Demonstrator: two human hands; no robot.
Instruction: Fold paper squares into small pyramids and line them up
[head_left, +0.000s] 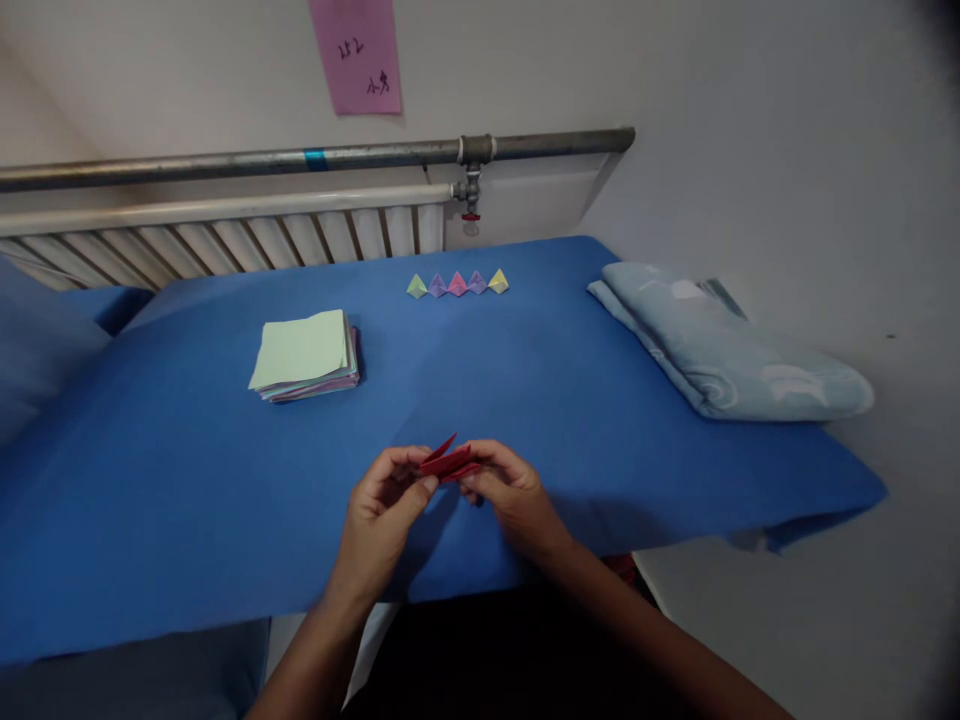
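A small folded red paper piece point(448, 462) is pinched between both my hands just above the blue table cover point(187, 470), near its front edge. My left hand point(384, 510) grips the paper's left end with thumb and fingers closed. My right hand point(510, 492) holds the right end, fingers curled around it. A stack of pastel square papers point(304, 355), light green on top, lies to the far left of my hands. A row of several small folded paper shapes point(457, 284) in yellow, purple and pink stands at the back of the table.
A folded light blue cloth point(727, 350) lies at the table's right side. Behind the table run a radiator point(225, 240) and a metal pipe point(315, 158) with a valve. A pink note point(358, 55) hangs on the wall.
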